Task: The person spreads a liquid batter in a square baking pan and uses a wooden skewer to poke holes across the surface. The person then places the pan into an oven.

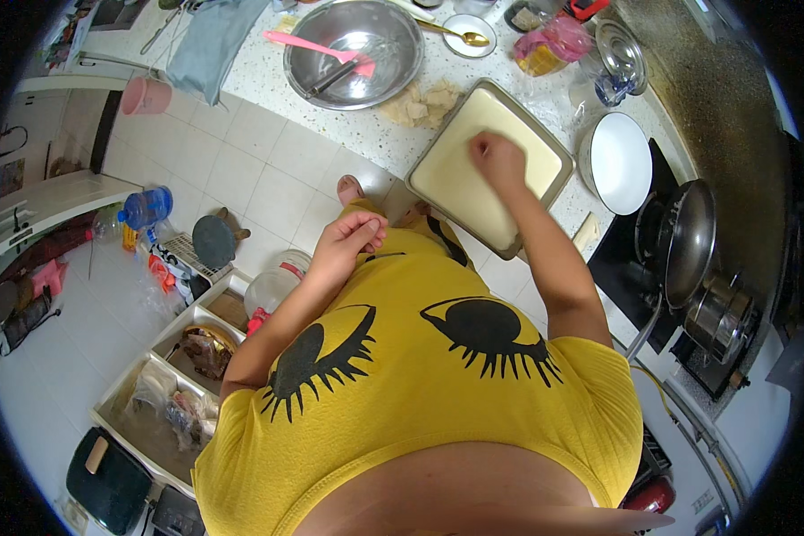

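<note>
A rectangular metal baking pan filled with smooth, pale yellow batter sits at the counter's front edge. Above the batter is my right hand, its fingers curled in and blurred by motion. Whether it pinches something thin, or touches the batter, cannot be seen. My left hand hovers before my waist, loosely curled with nothing visible in it. Beyond the pan stands a steel mixing bowl smeared with residue. A pink spatula and a dark-handled utensil rest in that bowl.
Torn paper scraps lie between bowl and pan. To the pan's right are a white bowl, a wok on the cooktop and a steel pot. A gold spoon rests across a small white dish. Storage bins stand at my left.
</note>
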`<control>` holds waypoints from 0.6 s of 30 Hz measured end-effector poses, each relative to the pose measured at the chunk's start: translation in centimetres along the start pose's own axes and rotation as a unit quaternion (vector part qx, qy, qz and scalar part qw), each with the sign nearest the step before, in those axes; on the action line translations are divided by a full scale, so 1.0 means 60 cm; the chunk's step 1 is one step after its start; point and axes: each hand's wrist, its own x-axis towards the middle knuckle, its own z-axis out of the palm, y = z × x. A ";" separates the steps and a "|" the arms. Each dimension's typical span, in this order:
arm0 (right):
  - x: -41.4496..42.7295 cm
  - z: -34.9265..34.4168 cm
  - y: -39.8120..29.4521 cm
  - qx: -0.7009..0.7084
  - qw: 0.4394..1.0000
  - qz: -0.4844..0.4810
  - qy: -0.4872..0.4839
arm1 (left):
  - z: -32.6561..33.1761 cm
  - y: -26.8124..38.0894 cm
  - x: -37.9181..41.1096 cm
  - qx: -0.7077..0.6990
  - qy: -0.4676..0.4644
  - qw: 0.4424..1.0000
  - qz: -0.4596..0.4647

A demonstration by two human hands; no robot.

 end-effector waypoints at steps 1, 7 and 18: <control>0.026 -0.011 0.018 -0.039 0.997 0.002 0.069 | 0.001 0.000 0.000 0.000 -0.001 1.000 -0.001; 0.059 -0.034 0.048 -0.090 0.990 0.019 0.106 | -0.001 -0.002 0.005 0.001 -0.003 1.000 -0.002; -0.050 -0.009 0.001 0.002 0.997 -0.028 -0.068 | 0.002 0.005 0.011 -0.006 -0.008 1.000 -0.009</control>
